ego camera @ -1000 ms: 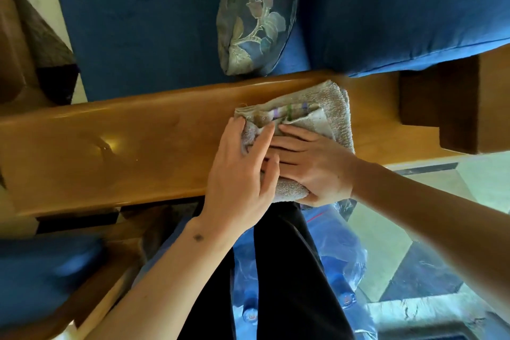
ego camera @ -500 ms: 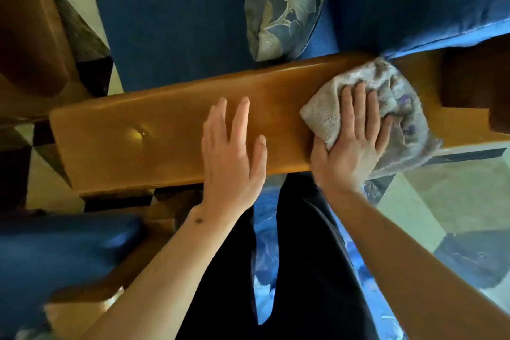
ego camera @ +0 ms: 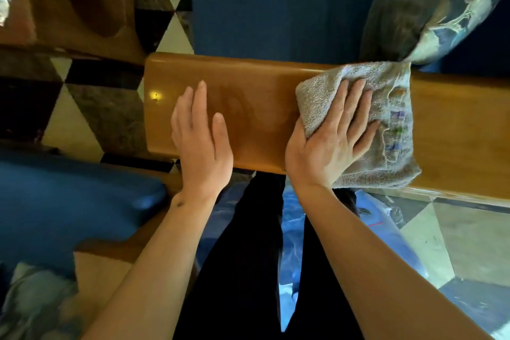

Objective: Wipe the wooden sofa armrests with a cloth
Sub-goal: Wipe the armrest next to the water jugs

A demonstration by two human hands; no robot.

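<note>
Wooden armrest: glossy, amber-brown, spanning the view from a rounded end at left to the right edge. Nearest the camera, dark trouser legs between two bare forearms, with bluish plastic on the floor beneath. To the left, a blue cushion on a neighbouring wooden seat. Then the hands: left hand open, palm down, fingers together, flat on the bare wood near the rounded end, holding nothing. Right hand spread open, fingers splayed, pressing a grey terry cloth against the armrest top, thumb tucked under the cloth's near-left corner. Cloth crumpled, coloured stitching along its right side, draped over the armrest's near edge and reaching its far edge. Hands apart, a strip of bare wood between them. Small bright glint on the wood left of the left hand. Beyond the armrest, a blue sofa seat cushion and, at upper right, a floral throw pillow just beside the cloth's far corner. Far left, patterned tile floor and another wooden piece.
</note>
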